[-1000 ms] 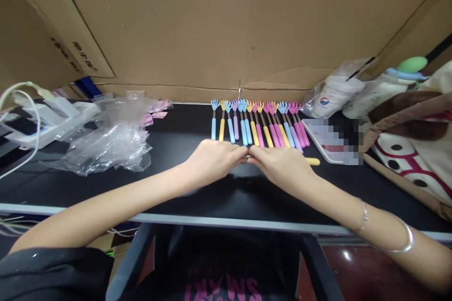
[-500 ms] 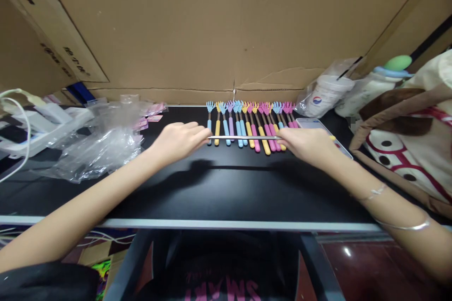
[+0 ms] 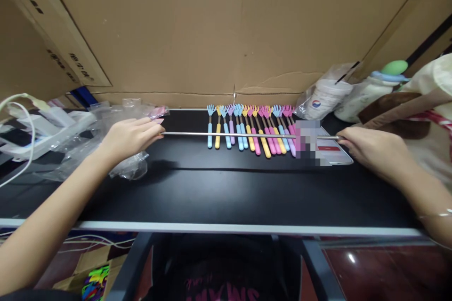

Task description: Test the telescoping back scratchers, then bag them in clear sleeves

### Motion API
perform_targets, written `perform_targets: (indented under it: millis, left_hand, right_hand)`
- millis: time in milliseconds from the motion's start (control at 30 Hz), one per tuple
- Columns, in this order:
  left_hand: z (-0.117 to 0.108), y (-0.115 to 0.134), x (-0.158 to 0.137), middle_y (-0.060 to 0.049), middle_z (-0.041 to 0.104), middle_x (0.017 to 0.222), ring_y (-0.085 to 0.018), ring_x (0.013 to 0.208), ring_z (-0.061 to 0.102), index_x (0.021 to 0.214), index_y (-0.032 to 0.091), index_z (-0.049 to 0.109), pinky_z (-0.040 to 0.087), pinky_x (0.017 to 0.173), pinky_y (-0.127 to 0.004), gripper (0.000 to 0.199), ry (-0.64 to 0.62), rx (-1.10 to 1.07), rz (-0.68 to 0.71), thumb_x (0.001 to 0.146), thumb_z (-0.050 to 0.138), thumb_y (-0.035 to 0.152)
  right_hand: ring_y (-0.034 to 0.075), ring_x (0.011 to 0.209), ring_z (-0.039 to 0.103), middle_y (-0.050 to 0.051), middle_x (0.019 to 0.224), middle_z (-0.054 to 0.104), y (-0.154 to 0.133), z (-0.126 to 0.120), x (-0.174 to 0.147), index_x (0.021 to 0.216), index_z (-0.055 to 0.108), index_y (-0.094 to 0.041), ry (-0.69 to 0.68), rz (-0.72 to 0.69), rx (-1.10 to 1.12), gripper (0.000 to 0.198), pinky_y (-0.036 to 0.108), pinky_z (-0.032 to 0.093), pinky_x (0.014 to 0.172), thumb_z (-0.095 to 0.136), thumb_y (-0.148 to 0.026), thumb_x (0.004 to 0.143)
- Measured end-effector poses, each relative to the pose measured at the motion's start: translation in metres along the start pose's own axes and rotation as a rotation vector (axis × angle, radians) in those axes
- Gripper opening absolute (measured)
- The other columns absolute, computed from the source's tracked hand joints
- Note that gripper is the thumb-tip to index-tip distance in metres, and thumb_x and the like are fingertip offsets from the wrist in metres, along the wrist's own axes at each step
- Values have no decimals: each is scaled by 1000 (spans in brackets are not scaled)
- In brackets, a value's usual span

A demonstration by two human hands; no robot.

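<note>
A thin telescopic metal rod (image 3: 190, 133) stretches level across the view, drawn out long. My left hand (image 3: 132, 137) is closed round one end and my right hand (image 3: 374, 153) round the other, so both ends are hidden. Just beyond and below the rod, several back scratchers (image 3: 263, 143) lie side by side on the black table (image 3: 226, 193). Their handles are blue, yellow, pink and purple, with small hand-shaped heads pointing away from me. The rod hangs above the table and casts a thin shadow on it.
Clear plastic bags (image 3: 130, 167) and a white power strip (image 3: 52, 136) lie at left. At right are a phone (image 3: 341, 157), partly blurred out, a bagged paper cup (image 3: 326, 99), a bottle (image 3: 374, 94) and a cloth bag (image 3: 432, 146). Cardboard (image 3: 212, 33) walls the back.
My hands have moved far apart, left hand leftward over the plastic bags and right hand rightward past the phone. The rod between them has grown much longer.
</note>
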State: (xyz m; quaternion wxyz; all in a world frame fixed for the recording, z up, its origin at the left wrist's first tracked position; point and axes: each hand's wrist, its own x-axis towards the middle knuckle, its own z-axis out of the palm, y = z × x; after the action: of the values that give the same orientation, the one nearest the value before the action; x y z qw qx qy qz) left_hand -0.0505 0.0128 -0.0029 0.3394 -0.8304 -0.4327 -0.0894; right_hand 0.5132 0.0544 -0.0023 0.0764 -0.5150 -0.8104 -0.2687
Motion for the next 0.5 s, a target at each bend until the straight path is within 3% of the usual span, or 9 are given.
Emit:
perform_targets:
  millis: [333,500]
  left_hand:
    - [-1,-17,-13,1,52,70,-18,75,47,87,25,52,25,56,-30,21,-44,-135,-109,100,37,32]
    - [4,-19,-19,0,60,75,-17,80,51,88,23,56,30,61,-28,29,-93,16,-69,100,33,35]
  right_hand:
    - [24,80,60,17,95,69,34,4,-11,86,60,-21,-151,123,-16,17,33,39,64,46,-29,85]
    - [24,73,62,14,88,70,39,16,-15,83,61,-20,-47,53,-12,31,32,40,61,37,-40,87]
